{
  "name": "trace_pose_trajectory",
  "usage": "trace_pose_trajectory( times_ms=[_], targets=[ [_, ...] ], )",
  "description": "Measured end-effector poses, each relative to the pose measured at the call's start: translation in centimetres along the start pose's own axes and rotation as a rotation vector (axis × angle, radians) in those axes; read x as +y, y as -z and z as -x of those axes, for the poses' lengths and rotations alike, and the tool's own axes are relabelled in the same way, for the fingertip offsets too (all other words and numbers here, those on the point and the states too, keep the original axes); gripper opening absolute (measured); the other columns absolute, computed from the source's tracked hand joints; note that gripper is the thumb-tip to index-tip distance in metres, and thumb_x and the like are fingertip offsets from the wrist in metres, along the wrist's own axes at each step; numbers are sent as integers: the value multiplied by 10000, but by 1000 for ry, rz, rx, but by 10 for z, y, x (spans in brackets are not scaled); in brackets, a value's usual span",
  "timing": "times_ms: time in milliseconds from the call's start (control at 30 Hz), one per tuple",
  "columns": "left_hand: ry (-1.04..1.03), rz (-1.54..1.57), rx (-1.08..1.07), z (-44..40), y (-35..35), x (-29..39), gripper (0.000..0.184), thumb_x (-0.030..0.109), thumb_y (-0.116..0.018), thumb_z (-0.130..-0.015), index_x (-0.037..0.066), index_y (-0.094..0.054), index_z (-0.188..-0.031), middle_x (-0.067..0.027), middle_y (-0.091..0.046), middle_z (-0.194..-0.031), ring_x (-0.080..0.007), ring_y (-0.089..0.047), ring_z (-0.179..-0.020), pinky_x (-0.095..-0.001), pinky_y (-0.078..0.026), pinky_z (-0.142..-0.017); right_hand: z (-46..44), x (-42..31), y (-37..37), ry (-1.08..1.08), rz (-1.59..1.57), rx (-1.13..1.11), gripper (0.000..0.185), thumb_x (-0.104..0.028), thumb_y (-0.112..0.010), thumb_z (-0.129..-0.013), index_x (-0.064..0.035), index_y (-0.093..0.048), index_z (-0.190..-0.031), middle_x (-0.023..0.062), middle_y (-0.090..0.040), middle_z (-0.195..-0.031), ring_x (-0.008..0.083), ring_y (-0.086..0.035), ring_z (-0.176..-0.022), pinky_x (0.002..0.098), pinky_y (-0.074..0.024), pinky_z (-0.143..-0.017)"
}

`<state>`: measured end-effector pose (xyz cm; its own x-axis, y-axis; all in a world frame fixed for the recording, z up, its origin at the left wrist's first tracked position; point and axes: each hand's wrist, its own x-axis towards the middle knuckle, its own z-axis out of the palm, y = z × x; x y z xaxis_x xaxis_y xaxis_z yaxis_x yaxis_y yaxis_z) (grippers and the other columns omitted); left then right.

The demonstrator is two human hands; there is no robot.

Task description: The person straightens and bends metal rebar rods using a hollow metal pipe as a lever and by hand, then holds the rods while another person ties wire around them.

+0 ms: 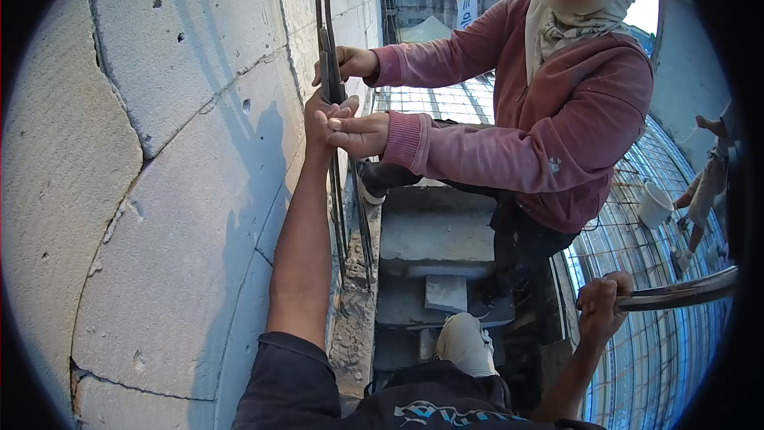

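My left hand [317, 114] is raised against upright steel rebars [337, 199] beside the block wall, its fingers closed around them and partly hidden. A short dark metal piece [331, 72] stands along the bars just above it. A co-worker's one hand [356, 62] grips the bars higher up. The co-worker's other hand [360, 135] is at my wrist, fingers half curled. At lower right my right hand [602, 302] is wrapped around the end of a curved metal bar [680, 290] that runs out to the right edge.
A light block wall [183, 191] rises close on my left. Concrete steps [438, 243] with a loose block [446, 293] lie below me. The co-worker [549, 103] stands facing me. A rebar mesh [645, 350] spreads at right, where another person [708, 167] is near a white bucket [655, 205].
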<state>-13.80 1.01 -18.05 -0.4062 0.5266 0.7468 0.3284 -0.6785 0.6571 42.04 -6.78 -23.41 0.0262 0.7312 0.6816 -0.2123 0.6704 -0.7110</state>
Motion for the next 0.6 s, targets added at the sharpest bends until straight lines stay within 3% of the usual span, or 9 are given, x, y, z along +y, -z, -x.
trace_pose_trajectory(
  times_ms=[67, 200, 300, 433, 600],
  targets=[
    [-37, -175, 12, 3, -5, 20, 327, 283, -789, -792, 12, -612, -840, 13, -575, -657, -58, -515, -592, -259, -443, -525, -1, 2, 5, 39, -68, -11, 213, -228, -561, -1004, -83, -465, -881, -35, -366, -555, 58, -357, -433, 238, -349, -434],
    [83, -216, 118, 4, -20, 32, 242, 209, -765, -790, 14, -633, -845, -48, -665, -684, -89, -615, -610, -272, -499, -557, -4, 1, 5, 116, -96, 1, 238, -258, -500, -1035, -90, -461, -872, -40, -357, -550, 56, -335, -424, 241, -354, -436],
    [171, -411, 129, 6, -24, 42, 163, 134, -704, -817, 7, -635, -889, -5, -638, -720, -71, -584, -606, -242, -471, -536, -8, 0, 4, 176, -128, 4, 252, -269, -454, -1052, -99, -459, -866, -43, -345, -546, 56, -335, -427, 256, -377, -469],
    [130, -310, 135, 6, -24, 40, 195, 156, -724, -767, 23, -586, -798, -23, -616, -640, -77, -569, -574, -267, -476, -539, -12, -10, 12, 204, -242, 11, 243, -275, -438, -1061, -110, -491, -891, -38, -327, -548, 58, -339, -442, 269, -400, -519],
    [60, -306, 157, 7, -25, 41, 289, 123, -717, -763, -3, -540, -952, -19, -596, -698, -78, -562, -590, -252, -474, -543, -17, -18, 33, 175, -318, -16, 233, -282, -442, -1060, -115, -524, -920, -42, -325, -547, 55, -332, -439, 265, -388, -519]
  ],
)
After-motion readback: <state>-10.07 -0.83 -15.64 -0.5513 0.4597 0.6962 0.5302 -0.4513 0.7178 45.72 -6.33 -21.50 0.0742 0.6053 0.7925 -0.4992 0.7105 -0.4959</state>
